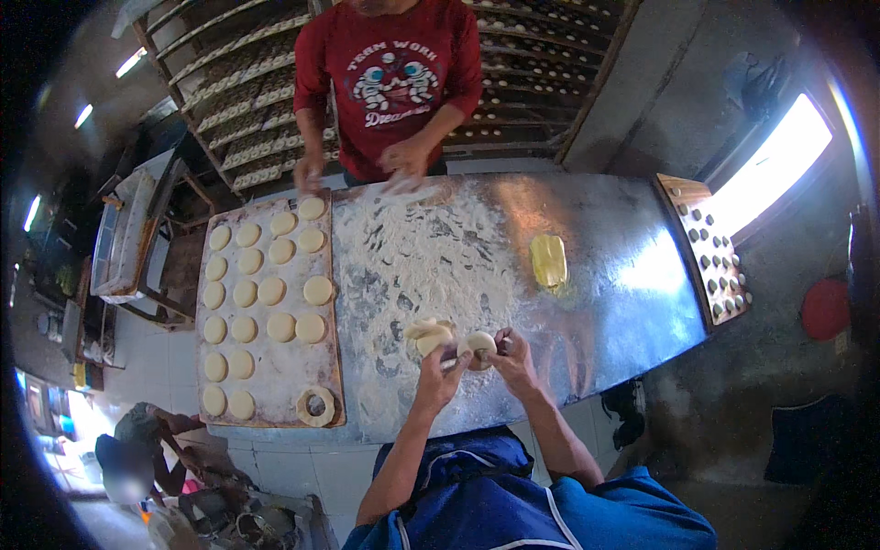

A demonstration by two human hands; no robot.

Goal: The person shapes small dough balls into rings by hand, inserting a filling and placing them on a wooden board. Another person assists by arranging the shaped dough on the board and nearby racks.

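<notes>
My left hand (445,364) and my right hand (509,353) grip a pale round piece of dough (479,345) between them over the floured metal table (605,344). Fingers of both hands are pinched on its edges. Just behind my left hand lies a small loose pile of dough pieces (429,328). To the left, a floured board (270,367) carries several flat dough rounds (271,291) and, at its near right corner, a dough ring (314,406). A yellow block of fat (550,263) sits right of the flour.
A co-worker in a red top (385,110) stands across the table, both hands over its far edge. Racks of trays (532,55) stand behind. A board of small pieces (706,247) is at the right end. Another person (137,463) is low at the bottom left.
</notes>
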